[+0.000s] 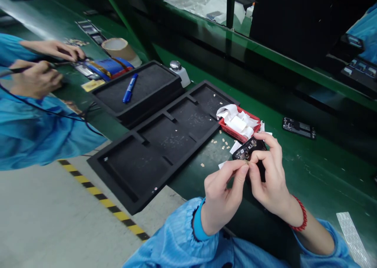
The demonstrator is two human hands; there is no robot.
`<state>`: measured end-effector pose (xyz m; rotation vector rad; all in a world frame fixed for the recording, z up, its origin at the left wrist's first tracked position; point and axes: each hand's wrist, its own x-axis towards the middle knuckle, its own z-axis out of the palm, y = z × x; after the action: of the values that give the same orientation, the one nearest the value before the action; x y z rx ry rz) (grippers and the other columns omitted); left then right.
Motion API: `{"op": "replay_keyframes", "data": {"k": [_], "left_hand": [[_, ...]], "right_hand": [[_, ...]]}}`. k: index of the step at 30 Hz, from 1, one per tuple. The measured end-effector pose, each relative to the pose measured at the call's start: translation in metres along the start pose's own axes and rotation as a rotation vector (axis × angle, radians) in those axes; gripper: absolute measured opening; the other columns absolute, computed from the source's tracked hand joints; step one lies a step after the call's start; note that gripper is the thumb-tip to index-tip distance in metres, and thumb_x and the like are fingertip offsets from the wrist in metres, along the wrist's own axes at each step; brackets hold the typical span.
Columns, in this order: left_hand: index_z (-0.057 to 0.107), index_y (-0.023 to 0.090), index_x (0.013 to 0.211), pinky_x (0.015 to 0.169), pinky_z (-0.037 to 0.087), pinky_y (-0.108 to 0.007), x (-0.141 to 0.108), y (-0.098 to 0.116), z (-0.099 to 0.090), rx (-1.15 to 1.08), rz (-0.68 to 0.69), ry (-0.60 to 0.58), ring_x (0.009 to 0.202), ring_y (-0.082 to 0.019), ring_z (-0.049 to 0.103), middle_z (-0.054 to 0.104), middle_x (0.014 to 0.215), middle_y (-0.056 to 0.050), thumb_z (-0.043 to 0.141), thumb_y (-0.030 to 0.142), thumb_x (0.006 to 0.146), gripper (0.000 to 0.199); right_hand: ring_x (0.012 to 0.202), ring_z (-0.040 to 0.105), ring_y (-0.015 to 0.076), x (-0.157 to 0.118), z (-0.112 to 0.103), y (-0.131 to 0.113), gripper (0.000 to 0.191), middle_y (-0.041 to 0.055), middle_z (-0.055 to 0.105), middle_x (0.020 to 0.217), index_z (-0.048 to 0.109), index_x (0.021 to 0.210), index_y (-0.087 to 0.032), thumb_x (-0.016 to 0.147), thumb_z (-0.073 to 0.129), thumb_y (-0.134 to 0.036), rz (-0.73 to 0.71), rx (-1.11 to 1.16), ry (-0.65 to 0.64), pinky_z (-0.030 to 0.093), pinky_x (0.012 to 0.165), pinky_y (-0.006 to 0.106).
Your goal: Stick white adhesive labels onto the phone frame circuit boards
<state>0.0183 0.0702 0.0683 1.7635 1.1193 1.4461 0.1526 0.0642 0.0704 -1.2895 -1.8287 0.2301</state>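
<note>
An opened phone point(246, 150), its circuit board bare, lies in front of me just beyond my fingertips. My left hand point(225, 187) is closed in a pinch, thumb against forefinger. The thumb and forefinger of my right hand point(269, 177) are pinched too, meeting the left fingertips over the phone. Whatever sits between them is too small to make out. The right hand's other fingers curl around the phone's far side and hide part of it. Just behind the phone stands a red tray point(235, 132) heaped with white paper strips point(240, 122).
Left of my hands lies a long black compartment tray point(147, 162); another black tray point(141, 87) behind it bears a blue marker point(130, 88). A dispenser bottle point(180, 73) stands behind. A second opened phone point(299, 127) rests rightward. A co-worker's hands point(38, 77) work at far left.
</note>
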Motion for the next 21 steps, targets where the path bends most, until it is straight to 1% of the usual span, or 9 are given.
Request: {"op": "replay_keyframes", "data": {"k": [4, 7, 10, 11, 12, 14, 16, 18, 21], "left_hand": [[0.068, 0.015, 0.099, 0.067, 0.055, -0.012, 0.001, -0.004, -0.001, -0.020, -0.028, 0.005, 0.073, -0.008, 0.072, 0.076, 0.088, -0.002, 0.057, 0.010, 0.095, 0.012], [0.067, 0.015, 0.109, 0.072, 0.057, -0.014, 0.000, -0.010, -0.002, -0.040, -0.078, 0.005, 0.079, -0.010, 0.073, 0.076, 0.096, -0.003, 0.057, 0.009, 0.095, 0.018], [0.068, 0.016, 0.111, 0.071, 0.057, -0.017, -0.001, -0.016, -0.002, -0.009, -0.105, 0.042, 0.076, -0.010, 0.072, 0.076, 0.095, -0.003, 0.060, 0.010, 0.094, 0.020], [0.068, 0.017, 0.111, 0.071, 0.057, -0.016, -0.002, -0.017, -0.002, 0.003, -0.105, 0.058, 0.077, -0.010, 0.072, 0.076, 0.095, -0.002, 0.060, 0.010, 0.094, 0.020], [0.068, 0.018, 0.111, 0.071, 0.056, -0.015, -0.003, -0.018, -0.002, 0.008, -0.105, 0.074, 0.077, -0.009, 0.072, 0.076, 0.095, -0.002, 0.060, 0.010, 0.094, 0.020], [0.067, 0.019, 0.111, 0.067, 0.055, -0.012, -0.004, -0.018, -0.003, 0.011, -0.102, 0.099, 0.080, -0.009, 0.072, 0.075, 0.096, -0.001, 0.059, 0.008, 0.094, 0.021], [0.066, 0.019, 0.110, 0.062, 0.053, -0.009, -0.004, -0.016, -0.004, 0.021, -0.091, 0.122, 0.081, -0.008, 0.072, 0.075, 0.096, -0.002, 0.059, 0.007, 0.094, 0.021], [0.066, 0.018, 0.108, 0.060, 0.052, -0.008, -0.004, -0.015, -0.005, 0.037, -0.069, 0.140, 0.080, -0.008, 0.072, 0.074, 0.094, -0.001, 0.060, 0.007, 0.093, 0.019], [0.066, 0.018, 0.104, 0.059, 0.051, -0.008, -0.002, -0.013, -0.006, 0.043, -0.045, 0.154, 0.073, -0.006, 0.070, 0.073, 0.090, 0.000, 0.061, 0.006, 0.093, 0.018]], "right_hand": [[0.128, 0.047, 0.0243, -0.001, -0.010, -0.004, 0.007, 0.0139, 0.048, 0.131, 0.044, 0.095, -0.020, 0.095, 0.045, -0.014, -0.053, 0.156, -0.070, 0.043, 0.107, 0.047], [0.118, 0.055, 0.0184, 0.009, -0.019, 0.005, 0.011, 0.0107, 0.055, 0.123, 0.046, 0.092, -0.020, 0.100, 0.041, -0.015, 0.079, 0.295, -0.028, 0.050, 0.094, 0.034], [0.081, 0.061, 0.0129, 0.033, -0.017, 0.038, 0.015, 0.0041, 0.061, 0.089, 0.050, 0.089, -0.020, 0.102, 0.045, -0.023, 0.206, 0.221, 0.087, 0.049, 0.070, 0.025], [0.069, 0.057, 0.0120, 0.042, -0.012, 0.052, 0.015, 0.0015, 0.058, 0.077, 0.051, 0.087, -0.020, 0.101, 0.049, -0.026, 0.212, 0.138, 0.078, 0.047, 0.063, 0.024], [0.063, 0.056, 0.0119, 0.051, -0.006, 0.067, 0.016, 0.0004, 0.057, 0.072, 0.053, 0.087, -0.020, 0.100, 0.052, -0.029, 0.192, 0.035, 0.019, 0.045, 0.060, 0.024], [0.062, 0.056, 0.0137, 0.065, 0.009, 0.092, 0.015, 0.0015, 0.059, 0.069, 0.057, 0.081, -0.018, 0.094, 0.061, -0.026, 0.137, -0.070, -0.098, 0.043, 0.060, 0.026], [0.070, 0.060, 0.0172, 0.072, 0.022, 0.107, 0.008, 0.0053, 0.066, 0.077, 0.063, 0.082, -0.018, 0.090, 0.063, -0.019, 0.074, -0.113, -0.179, 0.043, 0.065, 0.028], [0.079, 0.064, 0.0203, 0.073, 0.029, 0.111, 0.009, 0.0086, 0.069, 0.088, 0.068, 0.088, -0.017, 0.092, 0.060, -0.018, 0.024, -0.147, -0.207, 0.045, 0.068, 0.030], [0.091, 0.068, 0.0229, 0.070, 0.021, 0.104, 0.019, 0.0121, 0.072, 0.102, 0.071, 0.099, -0.016, 0.098, 0.052, -0.021, -0.021, -0.171, -0.179, 0.050, 0.075, 0.034]]}}
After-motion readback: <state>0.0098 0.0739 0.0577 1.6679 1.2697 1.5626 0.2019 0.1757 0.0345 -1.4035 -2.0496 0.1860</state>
